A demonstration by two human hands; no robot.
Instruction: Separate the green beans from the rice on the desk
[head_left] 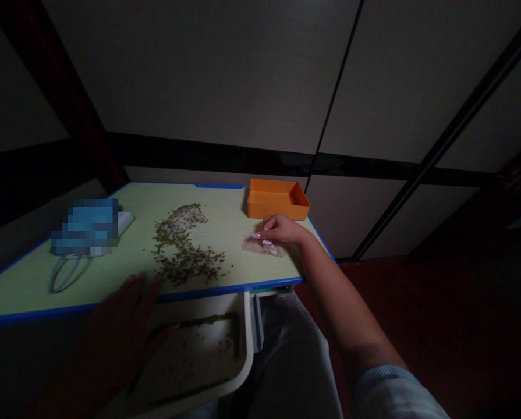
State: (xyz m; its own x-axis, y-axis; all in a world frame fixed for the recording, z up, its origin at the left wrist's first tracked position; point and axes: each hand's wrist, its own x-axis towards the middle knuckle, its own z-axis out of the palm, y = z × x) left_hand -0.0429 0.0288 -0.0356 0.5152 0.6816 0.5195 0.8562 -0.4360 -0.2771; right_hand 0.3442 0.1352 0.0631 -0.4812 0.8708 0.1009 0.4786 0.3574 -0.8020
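My right hand (279, 228) is closed in a pinch over a small clear plastic tray (251, 245) with several small white pieces (266, 242) in it. Something pale shows at its fingertips, too small to name. My left hand (131, 302), deep in shadow, rests at the table's front edge with its fingers stretched out and nothing seen in them. Between my hands, small green and dark beans or seeds (185, 262) lie scattered in a curved patch on the pale table (229, 218).
An orange open box (269, 209) stands at the table's far right corner. At the left lies a blurred blue object (89, 224) with a looped cord (59, 276). Below the front edge, a pulled-out drawer (245, 355) holds loose seeds. Cabinet panels (225, 75) rise behind.
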